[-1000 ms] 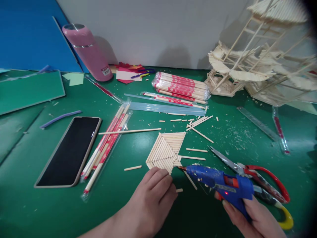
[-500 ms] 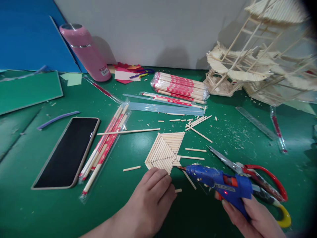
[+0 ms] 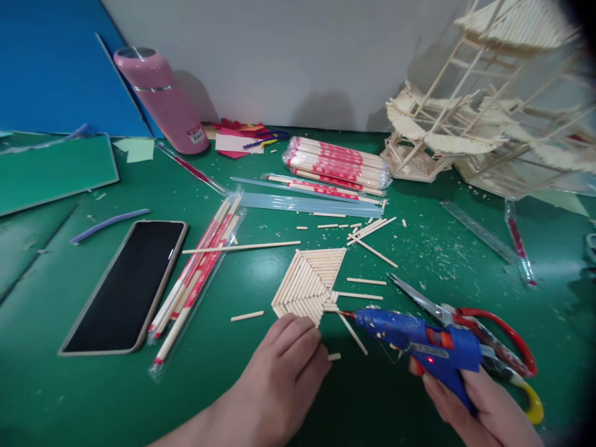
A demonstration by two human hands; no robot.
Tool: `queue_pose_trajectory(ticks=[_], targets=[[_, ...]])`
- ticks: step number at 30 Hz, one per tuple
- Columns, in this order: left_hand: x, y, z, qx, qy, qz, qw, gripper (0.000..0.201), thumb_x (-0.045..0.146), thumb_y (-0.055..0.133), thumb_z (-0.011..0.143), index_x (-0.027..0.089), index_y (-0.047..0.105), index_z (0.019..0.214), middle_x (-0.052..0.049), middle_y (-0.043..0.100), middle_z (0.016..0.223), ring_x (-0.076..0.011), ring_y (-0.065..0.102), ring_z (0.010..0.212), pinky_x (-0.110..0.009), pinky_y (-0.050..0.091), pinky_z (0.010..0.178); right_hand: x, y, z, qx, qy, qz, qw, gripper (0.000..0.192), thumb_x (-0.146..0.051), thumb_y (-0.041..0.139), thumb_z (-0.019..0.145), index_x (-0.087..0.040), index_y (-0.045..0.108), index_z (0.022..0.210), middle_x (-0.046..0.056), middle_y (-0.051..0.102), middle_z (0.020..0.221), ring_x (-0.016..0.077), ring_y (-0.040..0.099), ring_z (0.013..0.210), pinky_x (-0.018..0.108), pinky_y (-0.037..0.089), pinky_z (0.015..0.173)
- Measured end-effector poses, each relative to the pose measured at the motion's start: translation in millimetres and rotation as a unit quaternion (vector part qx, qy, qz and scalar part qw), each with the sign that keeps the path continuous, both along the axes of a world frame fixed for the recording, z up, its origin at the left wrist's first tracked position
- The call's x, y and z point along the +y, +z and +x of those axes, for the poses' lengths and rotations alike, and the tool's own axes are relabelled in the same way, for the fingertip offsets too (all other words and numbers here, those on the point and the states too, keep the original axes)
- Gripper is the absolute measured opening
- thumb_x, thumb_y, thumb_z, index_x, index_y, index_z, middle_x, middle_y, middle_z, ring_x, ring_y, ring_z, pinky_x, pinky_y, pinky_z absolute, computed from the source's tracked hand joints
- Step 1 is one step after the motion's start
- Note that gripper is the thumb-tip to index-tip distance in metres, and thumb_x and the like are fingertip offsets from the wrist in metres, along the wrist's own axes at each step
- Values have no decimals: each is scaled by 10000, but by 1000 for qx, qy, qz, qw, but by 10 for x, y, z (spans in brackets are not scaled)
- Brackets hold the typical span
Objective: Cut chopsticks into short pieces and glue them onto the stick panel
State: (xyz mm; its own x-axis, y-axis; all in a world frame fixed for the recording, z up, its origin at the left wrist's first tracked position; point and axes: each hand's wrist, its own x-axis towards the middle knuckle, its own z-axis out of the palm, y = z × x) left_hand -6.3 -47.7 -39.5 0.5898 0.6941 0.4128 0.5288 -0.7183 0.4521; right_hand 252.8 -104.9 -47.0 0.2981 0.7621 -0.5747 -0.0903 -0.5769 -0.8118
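The left hand (image 3: 284,366) presses the stick panel's (image 3: 310,282) near edge flat on the surface (image 3: 93,397), steadying it; the right hand's (image 3: 470,403) grip wraps the glue gun (image 3: 419,344), nozzle beside the panel's right corner.

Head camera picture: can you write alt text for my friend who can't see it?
A right hand points a blue glue gun at a fan-shaped panel of wooden sticks, which the left hand presses onto a green table. Scissors and a phone lie nearby.
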Motion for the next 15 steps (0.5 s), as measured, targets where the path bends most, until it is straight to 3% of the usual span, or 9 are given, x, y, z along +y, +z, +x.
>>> queue_pose_trajectory(ticks=[6,11,15], targets=[[-7,2,4,-1,-1,-2,1000,136,113,469,842,121,596,792,-61,590,810,-185,538,842,-368,464,789,-63,-85,-26,-22,-18,0,1000,357,-535,420,804,-256,642,779,43,702,761,232,668,789,281,575,655],[-10,1,-1,9,-4,-7,1000,119,113,481,836,118,598,816,-71,594,840,-197,537,860,-382,459,802,-179,-256,86,-124,14,81,989,171,-392,571,749,-274,669,825,19,685,656,162,590,435,222,512,377],[1,5,-3,2,-1,-2,1000,137,117,468,844,120,600,810,-66,595,826,-191,538,844,-375,465,790,-205,-278,128,-201,52,86,974,218,-359,654,664,-284,671,867,29,692,737,185,596,496,244,506,384]])
